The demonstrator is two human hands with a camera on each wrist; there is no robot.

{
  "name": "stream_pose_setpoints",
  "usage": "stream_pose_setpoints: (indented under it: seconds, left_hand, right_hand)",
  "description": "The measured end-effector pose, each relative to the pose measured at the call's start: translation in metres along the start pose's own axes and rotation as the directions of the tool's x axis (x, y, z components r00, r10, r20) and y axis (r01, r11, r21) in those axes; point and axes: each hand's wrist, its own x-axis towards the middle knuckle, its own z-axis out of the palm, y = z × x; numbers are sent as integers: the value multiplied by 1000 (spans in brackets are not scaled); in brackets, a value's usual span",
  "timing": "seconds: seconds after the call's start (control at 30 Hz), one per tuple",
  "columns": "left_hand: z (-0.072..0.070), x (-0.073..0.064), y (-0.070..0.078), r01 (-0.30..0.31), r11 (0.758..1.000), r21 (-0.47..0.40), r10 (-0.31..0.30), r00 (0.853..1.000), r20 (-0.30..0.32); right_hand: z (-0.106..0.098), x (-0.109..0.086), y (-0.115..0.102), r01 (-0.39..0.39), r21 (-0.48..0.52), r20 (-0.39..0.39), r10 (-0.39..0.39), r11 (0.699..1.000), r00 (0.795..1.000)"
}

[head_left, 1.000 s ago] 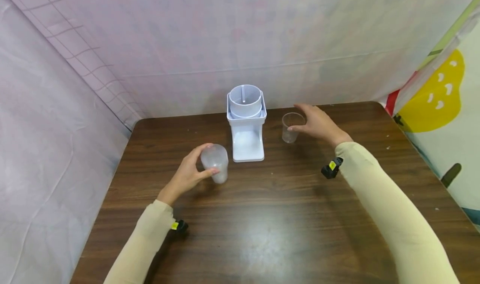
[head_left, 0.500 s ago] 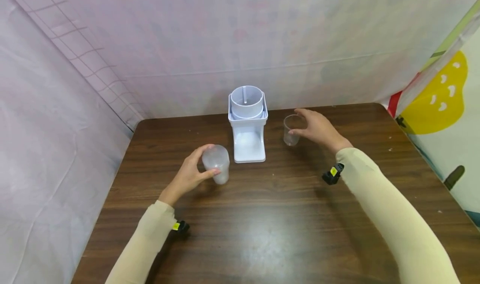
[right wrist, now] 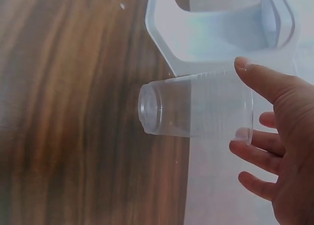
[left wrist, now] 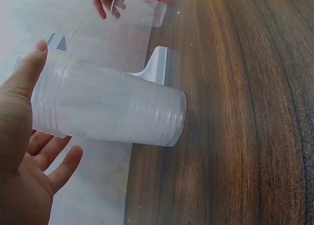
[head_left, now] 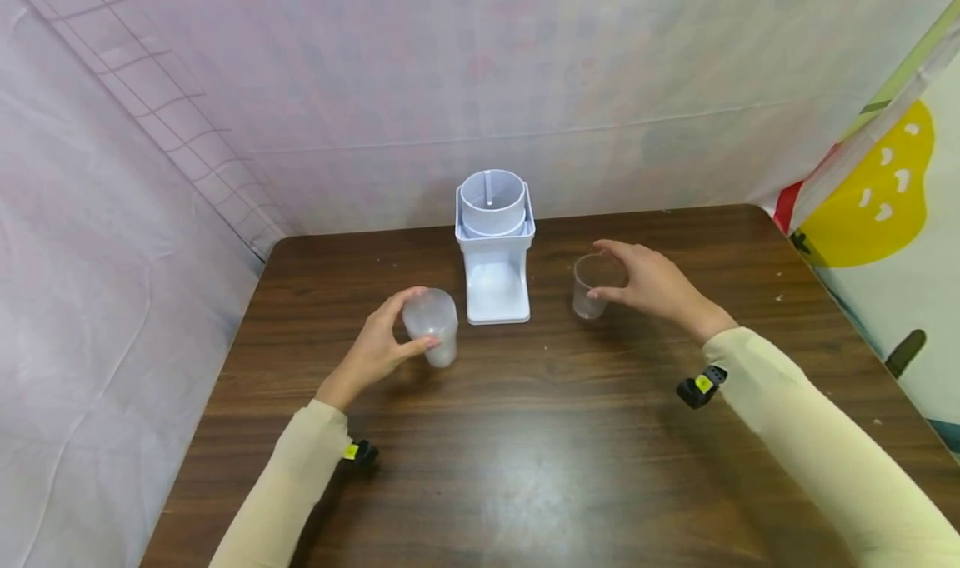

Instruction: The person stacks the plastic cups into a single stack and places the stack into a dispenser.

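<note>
In the head view my left hand (head_left: 367, 351) grips a stack of nested clear plastic cups (head_left: 442, 322), thumb on the near side and fingers at the far side. Ridged, stacked rims show on the cup stack (left wrist: 108, 102) in the left wrist view. My right hand (head_left: 660, 285) holds a single clear plastic cup (head_left: 587, 297) near its rim, between thumb and fingers. In the right wrist view this plastic cup (right wrist: 196, 107) looks empty; I cannot tell whether its base touches the table. Between the hands stands a white plastic cup holder (head_left: 497, 289).
A round white container (head_left: 492, 210) with an upright strip inside sits in the holder's top. The brown wooden table (head_left: 480, 468) meets a pale cloth backdrop (head_left: 360, 185) at its far edge. A printed cloth (head_left: 870, 185) hangs at the right.
My right hand and the single cup have moved toward me and slightly to the right. The left hand with the cup stack stays almost still.
</note>
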Motion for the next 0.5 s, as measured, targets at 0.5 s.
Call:
stream_pose_setpoints:
  seconds: [0.5]
  left_hand:
    - [-1, 1, 2, 1, 1000, 0, -1, 1000, 7]
  right_hand:
    - [7, -35, -45, 231, -48, -16, -232, 972, 973]
